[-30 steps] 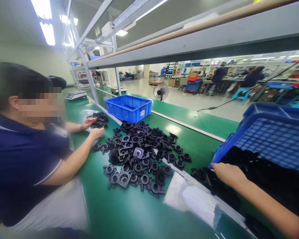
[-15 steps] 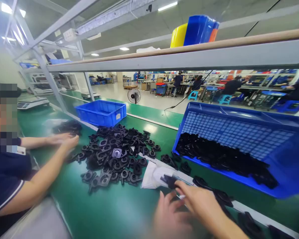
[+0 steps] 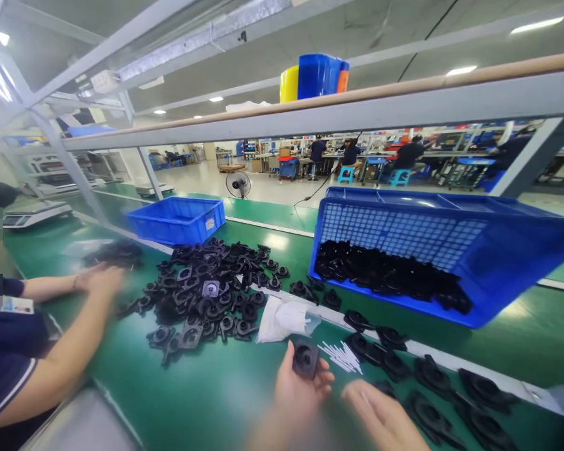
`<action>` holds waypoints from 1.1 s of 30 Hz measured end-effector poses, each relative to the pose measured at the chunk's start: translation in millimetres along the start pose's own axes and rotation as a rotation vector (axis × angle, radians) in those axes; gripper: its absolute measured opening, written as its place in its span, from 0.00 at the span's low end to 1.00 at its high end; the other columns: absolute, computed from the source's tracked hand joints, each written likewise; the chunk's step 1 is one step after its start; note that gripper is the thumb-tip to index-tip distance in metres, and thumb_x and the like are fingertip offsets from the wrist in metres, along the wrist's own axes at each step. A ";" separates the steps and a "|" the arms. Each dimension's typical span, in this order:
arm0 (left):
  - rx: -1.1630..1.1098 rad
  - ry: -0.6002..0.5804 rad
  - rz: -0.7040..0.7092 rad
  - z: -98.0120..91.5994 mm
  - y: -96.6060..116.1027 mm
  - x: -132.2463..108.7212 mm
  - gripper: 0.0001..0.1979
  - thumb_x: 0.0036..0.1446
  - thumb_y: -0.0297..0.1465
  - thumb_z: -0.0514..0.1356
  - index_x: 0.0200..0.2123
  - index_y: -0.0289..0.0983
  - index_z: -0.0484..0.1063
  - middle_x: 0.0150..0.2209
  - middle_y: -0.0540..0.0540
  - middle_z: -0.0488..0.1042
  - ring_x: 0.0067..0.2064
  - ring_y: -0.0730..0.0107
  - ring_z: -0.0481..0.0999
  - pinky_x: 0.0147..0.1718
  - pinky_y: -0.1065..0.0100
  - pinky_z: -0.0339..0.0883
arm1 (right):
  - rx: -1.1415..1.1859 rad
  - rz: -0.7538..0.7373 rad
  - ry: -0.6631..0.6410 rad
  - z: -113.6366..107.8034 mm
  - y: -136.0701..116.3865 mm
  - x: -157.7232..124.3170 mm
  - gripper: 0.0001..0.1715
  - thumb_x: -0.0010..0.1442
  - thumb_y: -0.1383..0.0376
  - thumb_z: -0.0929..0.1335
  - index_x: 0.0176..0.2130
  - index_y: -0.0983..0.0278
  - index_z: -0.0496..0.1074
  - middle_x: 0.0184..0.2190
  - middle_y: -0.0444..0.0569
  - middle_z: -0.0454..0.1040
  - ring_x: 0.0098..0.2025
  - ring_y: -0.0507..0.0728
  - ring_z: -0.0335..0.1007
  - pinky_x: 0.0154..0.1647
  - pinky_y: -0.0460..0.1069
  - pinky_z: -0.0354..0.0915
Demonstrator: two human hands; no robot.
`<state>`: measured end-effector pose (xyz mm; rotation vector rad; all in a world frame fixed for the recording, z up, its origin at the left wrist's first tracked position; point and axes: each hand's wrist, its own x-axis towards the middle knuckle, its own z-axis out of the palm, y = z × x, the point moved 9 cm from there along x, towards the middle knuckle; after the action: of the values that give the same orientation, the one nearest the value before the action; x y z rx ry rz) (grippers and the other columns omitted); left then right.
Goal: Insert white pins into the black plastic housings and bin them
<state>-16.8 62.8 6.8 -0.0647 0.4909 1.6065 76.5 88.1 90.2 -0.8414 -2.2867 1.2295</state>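
My left hand (image 3: 297, 389) is closed around a black plastic part (image 3: 305, 358), a square plate with a round recess facing up. To its right my right hand (image 3: 375, 408) hovers over the green tabletop. Its fingertips are close together and blurred, so whether they hold anything cannot be made out. Just above it lies a loose bunch of thin white sticks (image 3: 341, 357). Behind my left hand rests a white plastic bag (image 3: 282, 319). Several similar black parts with handles (image 3: 430, 416) lie in rows to the right of my right hand.
A large heap of black parts (image 3: 207, 294) covers the middle left. Behind it stands a blue bin (image 3: 176, 222). A tilted blue crate (image 3: 507, 269) with black parts is at the right. At left, a co-worker's hands (image 3: 101, 279) are near a smaller pile. A shelf beam (image 3: 310, 122) crosses overhead.
The black part has passed from my right hand to my left hand. My right hand has moved slightly lower, uncovering the white sticks. The view has turned a little to the right.
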 end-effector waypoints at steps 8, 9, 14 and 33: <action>-0.172 -0.140 0.104 16.0 33.0 -12.2 0.26 0.62 0.45 0.45 0.31 0.30 0.73 0.34 0.40 0.74 0.39 0.65 0.74 0.37 0.68 0.67 | -0.123 -0.111 0.015 24.4 -58.7 26.4 0.18 0.67 0.57 0.52 0.36 0.60 0.65 0.29 0.45 0.69 0.30 0.54 0.65 0.30 0.47 0.56; -0.155 -0.141 0.119 14.5 36.7 -12.1 0.26 0.62 0.45 0.46 0.31 0.30 0.73 0.36 0.39 0.74 0.42 0.62 0.74 0.37 0.67 0.67 | -0.117 -0.092 0.021 28.9 -52.9 25.1 0.18 0.67 0.57 0.52 0.36 0.60 0.65 0.27 0.44 0.68 0.28 0.54 0.64 0.29 0.46 0.55; -0.056 -0.119 0.120 8.3 38.4 -10.6 0.26 0.60 0.47 0.46 0.40 0.32 0.71 0.43 0.37 0.73 0.45 0.54 0.73 0.34 0.65 0.69 | -0.101 0.108 -0.044 51.3 8.5 5.7 0.18 0.66 0.54 0.55 0.36 0.60 0.65 0.24 0.42 0.67 0.24 0.53 0.62 0.26 0.46 0.56; 0.831 0.064 0.120 -13.8 -2.1 -3.7 0.22 0.58 0.46 0.52 0.47 0.35 0.68 0.45 0.40 0.71 0.37 0.66 0.73 0.39 0.66 0.67 | 0.451 0.233 0.388 33.6 82.8 -35.8 0.17 0.61 0.55 0.63 0.42 0.65 0.67 0.35 0.52 0.74 0.28 0.53 0.67 0.29 0.47 0.66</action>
<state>-17.9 54.6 -5.0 0.5476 1.1918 1.4071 108.6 79.2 -0.2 -1.0770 -1.5604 1.4546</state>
